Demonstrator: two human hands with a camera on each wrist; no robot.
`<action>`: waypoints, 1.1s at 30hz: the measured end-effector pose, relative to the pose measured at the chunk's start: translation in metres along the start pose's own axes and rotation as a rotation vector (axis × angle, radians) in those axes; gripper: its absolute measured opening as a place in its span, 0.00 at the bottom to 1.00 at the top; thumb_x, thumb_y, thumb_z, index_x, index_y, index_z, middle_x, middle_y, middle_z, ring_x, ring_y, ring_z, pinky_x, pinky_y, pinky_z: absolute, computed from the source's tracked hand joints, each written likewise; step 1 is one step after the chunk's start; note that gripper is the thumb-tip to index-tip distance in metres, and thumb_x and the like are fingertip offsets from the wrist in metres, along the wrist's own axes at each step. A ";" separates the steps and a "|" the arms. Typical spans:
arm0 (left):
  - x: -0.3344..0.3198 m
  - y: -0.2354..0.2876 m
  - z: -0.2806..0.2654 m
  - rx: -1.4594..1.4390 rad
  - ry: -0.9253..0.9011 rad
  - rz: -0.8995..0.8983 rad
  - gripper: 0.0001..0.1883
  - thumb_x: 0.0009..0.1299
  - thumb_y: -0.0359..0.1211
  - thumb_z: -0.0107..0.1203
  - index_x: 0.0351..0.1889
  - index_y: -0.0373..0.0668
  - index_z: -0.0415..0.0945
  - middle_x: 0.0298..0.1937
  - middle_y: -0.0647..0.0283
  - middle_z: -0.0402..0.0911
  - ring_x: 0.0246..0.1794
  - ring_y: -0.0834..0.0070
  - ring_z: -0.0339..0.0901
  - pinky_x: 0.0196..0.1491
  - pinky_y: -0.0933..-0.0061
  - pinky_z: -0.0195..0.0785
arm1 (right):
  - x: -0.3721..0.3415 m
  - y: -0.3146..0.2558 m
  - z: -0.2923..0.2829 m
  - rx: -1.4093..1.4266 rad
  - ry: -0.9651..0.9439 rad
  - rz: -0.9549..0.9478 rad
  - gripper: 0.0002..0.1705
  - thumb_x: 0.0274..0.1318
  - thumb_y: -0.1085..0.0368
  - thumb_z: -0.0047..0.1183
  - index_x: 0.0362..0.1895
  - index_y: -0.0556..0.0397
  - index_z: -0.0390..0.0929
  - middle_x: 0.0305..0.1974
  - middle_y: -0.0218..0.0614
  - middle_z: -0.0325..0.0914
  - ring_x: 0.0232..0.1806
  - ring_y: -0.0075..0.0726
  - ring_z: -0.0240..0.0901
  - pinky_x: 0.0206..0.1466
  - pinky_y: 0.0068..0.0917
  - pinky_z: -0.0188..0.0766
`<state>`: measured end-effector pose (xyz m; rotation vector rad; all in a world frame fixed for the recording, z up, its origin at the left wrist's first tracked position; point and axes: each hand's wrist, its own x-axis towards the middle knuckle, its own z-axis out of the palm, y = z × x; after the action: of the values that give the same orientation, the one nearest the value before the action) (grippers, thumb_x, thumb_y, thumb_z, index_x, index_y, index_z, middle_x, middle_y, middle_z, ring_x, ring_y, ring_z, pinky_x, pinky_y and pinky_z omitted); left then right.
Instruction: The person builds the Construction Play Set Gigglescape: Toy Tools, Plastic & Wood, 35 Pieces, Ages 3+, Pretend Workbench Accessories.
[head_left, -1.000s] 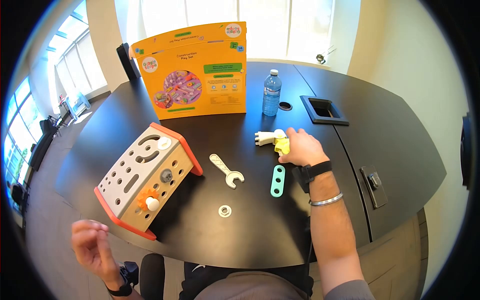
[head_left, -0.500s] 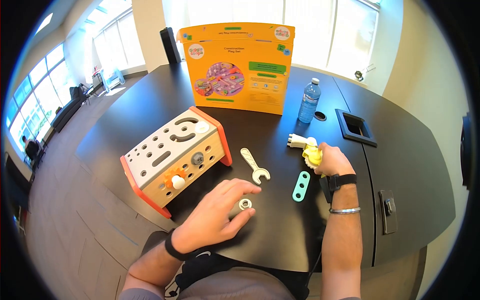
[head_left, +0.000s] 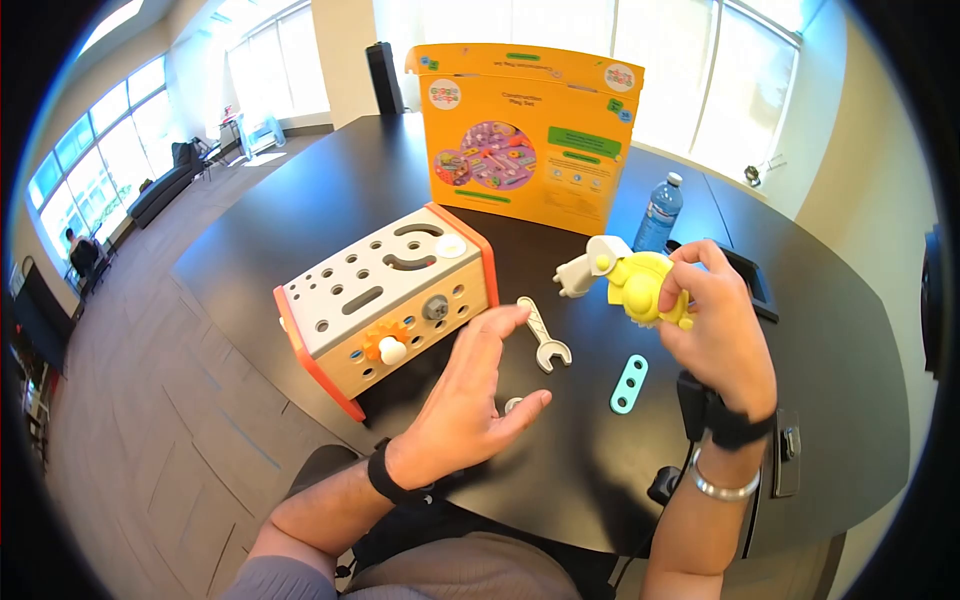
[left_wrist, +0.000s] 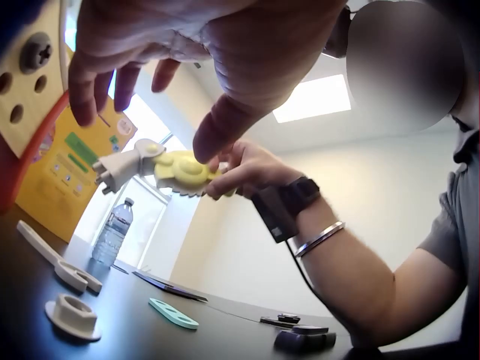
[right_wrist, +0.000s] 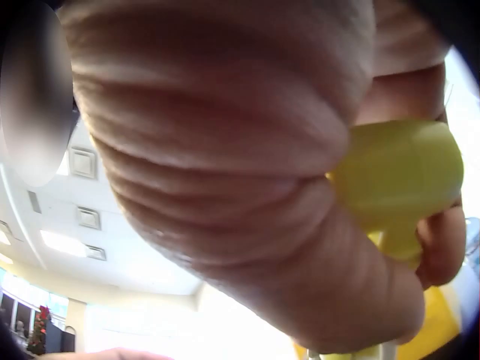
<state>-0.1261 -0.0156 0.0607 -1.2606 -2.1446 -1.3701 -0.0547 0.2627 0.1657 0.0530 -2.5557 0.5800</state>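
My right hand (head_left: 722, 335) pinches a yellow toy piece (head_left: 640, 285) by its right end and holds it above the table. A cream pronged part (head_left: 577, 274) juts from the toy's left end, and a jagged edge shows underneath in the left wrist view. My left hand (head_left: 450, 410) hovers left of the toy, thumb and fingers spread wide with nothing between them. Below the left hand lies a cream flanged nut (left_wrist: 73, 319), partly hidden by it in the head view. A cream toy wrench (head_left: 538, 330) lies just beyond the left fingertips. The right wrist view is mostly filled by the hand.
A toy workbench (head_left: 330, 283) with orange-red ends stands at left, an orange gear (head_left: 378, 338) on its side. A teal three-hole strip (head_left: 627, 392) lies right of the wrench. Behind stand a yellow box (head_left: 580, 205) and a water bottle (head_left: 657, 215). The black table (head_left: 560, 470) has a rounded edge.
The right hand has lifted the yellow toy from the table, toward the camera. The left hand came in from the lower left to above the nut. The head view has turned left.
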 end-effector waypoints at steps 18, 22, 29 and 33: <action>-0.019 -0.024 -0.169 -0.391 0.439 -0.151 0.31 0.84 0.38 0.67 0.80 0.45 0.67 0.56 0.57 0.86 0.55 0.71 0.86 0.57 0.68 0.83 | -0.031 -0.114 0.014 0.345 0.038 -0.637 0.25 0.49 0.76 0.77 0.54 0.54 0.92 0.56 0.49 0.87 0.48 0.48 0.90 0.48 0.37 0.89; -0.007 -0.067 -0.217 -0.059 0.424 -0.266 0.28 0.85 0.32 0.65 0.79 0.43 0.68 0.54 0.62 0.86 0.52 0.77 0.86 0.54 0.68 0.84 | -0.032 -0.110 0.012 0.291 -0.018 -0.652 0.21 0.49 0.73 0.77 0.50 0.51 0.91 0.48 0.39 0.88 0.42 0.46 0.86 0.43 0.37 0.83; 0.002 -0.092 -0.221 0.103 0.331 -0.359 0.28 0.84 0.33 0.67 0.78 0.45 0.70 0.51 0.65 0.86 0.49 0.78 0.85 0.54 0.71 0.82 | -0.031 -0.108 0.012 0.269 -0.079 -0.665 0.17 0.51 0.70 0.78 0.47 0.50 0.91 0.44 0.33 0.87 0.40 0.44 0.84 0.42 0.38 0.80; 0.005 -0.093 -0.222 0.129 0.290 -0.346 0.27 0.82 0.31 0.67 0.76 0.44 0.70 0.50 0.66 0.85 0.49 0.79 0.85 0.55 0.72 0.82 | -0.031 -0.110 0.013 0.271 -0.094 -0.662 0.17 0.52 0.69 0.78 0.47 0.49 0.91 0.44 0.33 0.87 0.39 0.44 0.84 0.42 0.38 0.80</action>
<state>-0.2461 -0.2154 0.1213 -0.6176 -2.2652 -1.4110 -0.0182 0.1556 0.1838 0.9931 -2.3208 0.6500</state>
